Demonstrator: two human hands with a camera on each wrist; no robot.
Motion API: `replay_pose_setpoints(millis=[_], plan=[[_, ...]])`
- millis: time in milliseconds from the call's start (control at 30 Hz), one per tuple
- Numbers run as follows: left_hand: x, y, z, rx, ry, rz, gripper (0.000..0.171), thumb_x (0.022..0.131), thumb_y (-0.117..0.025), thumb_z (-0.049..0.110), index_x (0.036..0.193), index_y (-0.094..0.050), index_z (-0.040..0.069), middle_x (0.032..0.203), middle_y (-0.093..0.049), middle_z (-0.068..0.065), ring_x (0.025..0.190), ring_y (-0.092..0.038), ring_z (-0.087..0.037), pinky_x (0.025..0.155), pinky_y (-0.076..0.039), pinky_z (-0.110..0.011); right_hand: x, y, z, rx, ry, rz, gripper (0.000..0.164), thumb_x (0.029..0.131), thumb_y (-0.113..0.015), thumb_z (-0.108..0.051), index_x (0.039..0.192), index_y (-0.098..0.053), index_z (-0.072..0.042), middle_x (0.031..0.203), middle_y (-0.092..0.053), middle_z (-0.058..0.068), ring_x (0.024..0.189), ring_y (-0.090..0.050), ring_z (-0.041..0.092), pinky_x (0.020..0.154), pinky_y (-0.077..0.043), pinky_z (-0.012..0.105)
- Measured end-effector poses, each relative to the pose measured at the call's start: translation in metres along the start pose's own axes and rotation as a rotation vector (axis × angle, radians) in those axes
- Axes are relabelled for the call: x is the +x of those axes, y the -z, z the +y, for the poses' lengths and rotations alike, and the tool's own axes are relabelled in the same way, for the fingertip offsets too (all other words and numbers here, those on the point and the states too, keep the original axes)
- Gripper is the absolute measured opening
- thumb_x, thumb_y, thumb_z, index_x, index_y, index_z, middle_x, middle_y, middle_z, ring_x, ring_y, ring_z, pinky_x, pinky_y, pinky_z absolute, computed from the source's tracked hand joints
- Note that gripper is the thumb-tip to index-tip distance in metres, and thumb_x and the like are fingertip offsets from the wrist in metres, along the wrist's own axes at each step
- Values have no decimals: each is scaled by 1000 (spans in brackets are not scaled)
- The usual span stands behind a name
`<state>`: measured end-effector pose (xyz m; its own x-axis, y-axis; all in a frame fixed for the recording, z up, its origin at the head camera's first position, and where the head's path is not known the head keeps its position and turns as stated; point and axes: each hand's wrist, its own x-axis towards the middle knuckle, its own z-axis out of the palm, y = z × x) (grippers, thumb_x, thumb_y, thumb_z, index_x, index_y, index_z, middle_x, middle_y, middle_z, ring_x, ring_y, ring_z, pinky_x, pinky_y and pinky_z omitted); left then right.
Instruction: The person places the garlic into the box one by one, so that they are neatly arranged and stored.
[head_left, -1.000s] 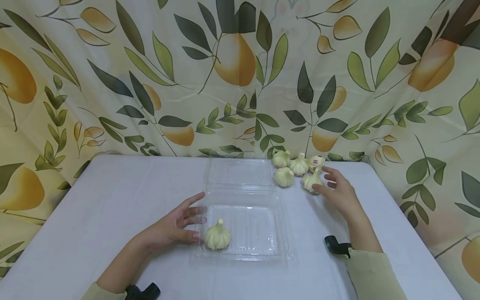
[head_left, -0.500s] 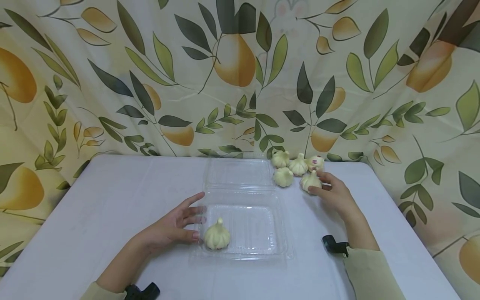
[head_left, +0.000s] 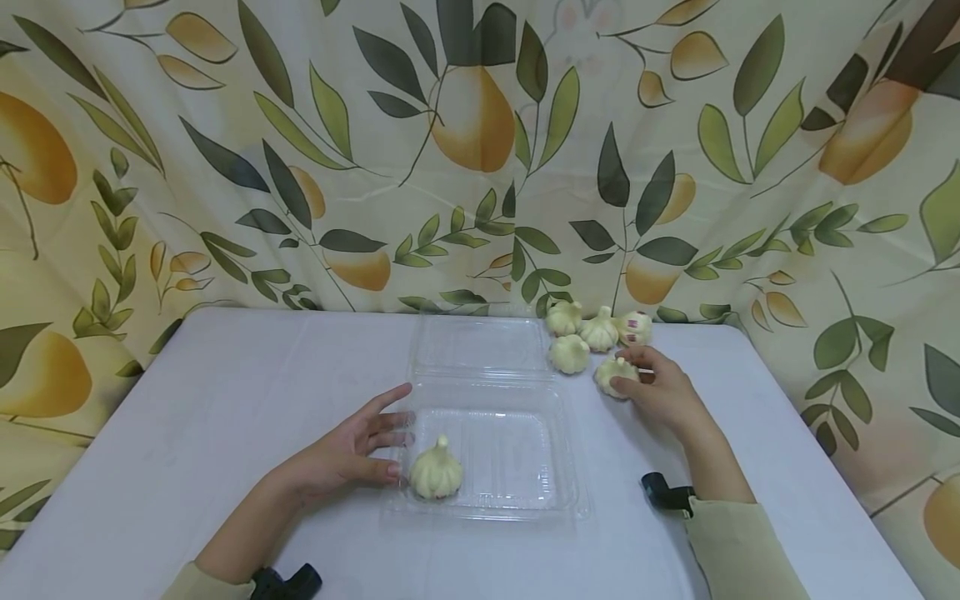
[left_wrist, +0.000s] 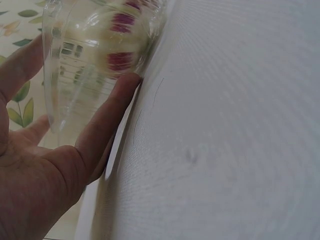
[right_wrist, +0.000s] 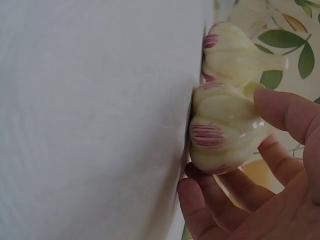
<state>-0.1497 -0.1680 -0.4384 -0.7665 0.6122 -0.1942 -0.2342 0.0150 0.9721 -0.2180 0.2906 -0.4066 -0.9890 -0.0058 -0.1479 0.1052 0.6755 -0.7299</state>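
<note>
In the head view my right hand (head_left: 663,387) holds a garlic bulb (head_left: 615,377) at the back right of the table, thumb on one side and fingers on the other. The right wrist view shows the purple-streaked garlic bulb (right_wrist: 220,132) tilted, low over the white cloth. My left hand (head_left: 341,450) rests at the left side of a clear plastic clamshell box (head_left: 502,510), fingers extended along its wall. One garlic bulb (head_left: 437,471) sits upright inside the box, front left; the left wrist view shows its purple marks through the plastic wall (left_wrist: 75,85).
Several other garlic bulbs (head_left: 598,331) cluster at the table's back edge, right of the box's raised lid (head_left: 480,346). A white cloth covers the table (head_left: 262,367). Behind it hangs a fruit-and-leaf patterned curtain (head_left: 472,208).
My right hand has closed on the nearest garlic bulb and drawn it slightly toward the front, away from the cluster; the bulb has tipped. My left hand and the box have stayed put.
</note>
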Motion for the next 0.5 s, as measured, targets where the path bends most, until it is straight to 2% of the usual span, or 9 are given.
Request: replay_pose_setpoints(millis=[333, 500], plan=[[0, 0, -1, 0, -5, -8, 103, 84, -75, -1, 161, -12, 28, 161, -17, -22, 144, -28, -42, 93, -54, -42, -1, -2, -3, -19, 6, 0, 51, 94, -68, -32, 134, -51, -6, 143, -49, 24, 126, -51, 44, 98, -45, 54], [-1, 0, -1, 1, -4, -3, 103, 84, -75, -1, 161, -12, 28, 161, -17, -21, 143, -29, -41, 93, -54, -42, -2, -3, -5, -12, 20, 12, 51, 93, -69, -32, 134, -52, -5, 142, -50, 21, 124, -53, 42, 96, -47, 51]])
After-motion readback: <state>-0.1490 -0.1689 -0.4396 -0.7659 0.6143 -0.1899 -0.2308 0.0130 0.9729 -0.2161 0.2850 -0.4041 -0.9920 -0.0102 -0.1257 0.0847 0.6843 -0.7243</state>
